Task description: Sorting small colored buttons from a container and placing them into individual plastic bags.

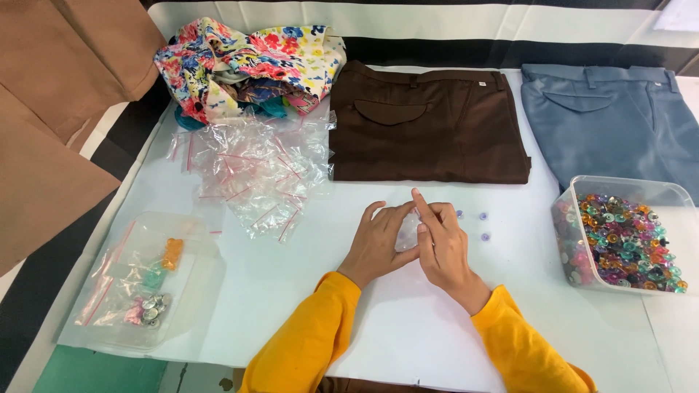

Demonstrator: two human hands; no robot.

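White table (408,327): your left hand (378,244) and right hand (440,244) together pinch a small clear zip bag (408,233). Purple buttons (483,226) lie just right; button tub (626,236) far right.

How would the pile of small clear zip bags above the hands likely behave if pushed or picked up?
The pile of zip bags is thin crinkled film, so probably floppy and very light. The bags lie loosely overlapped, so a push would likely scatter them rather than move them as one. Glossy plastic suggests they slip easily on the white table cover.
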